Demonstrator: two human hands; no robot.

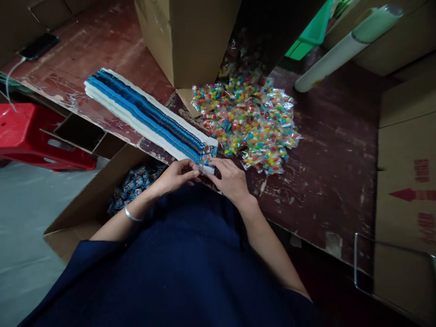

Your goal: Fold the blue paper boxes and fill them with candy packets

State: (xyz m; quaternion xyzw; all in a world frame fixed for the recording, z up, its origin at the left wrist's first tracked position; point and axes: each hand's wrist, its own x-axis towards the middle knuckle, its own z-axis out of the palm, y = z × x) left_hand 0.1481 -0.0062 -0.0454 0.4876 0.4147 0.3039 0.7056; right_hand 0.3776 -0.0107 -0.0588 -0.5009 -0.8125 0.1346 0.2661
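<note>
Dark blue clothing sits closest to me in the head view, and just past it I've got the left hand loosely curled, the right hand part-open, fingers at the front printed wrapper; whether either grips it, I can't tell. That wrapper ends a long blue-and-white row on the tabletop, clear sachets of colourful pieces heaped beside it.
</note>
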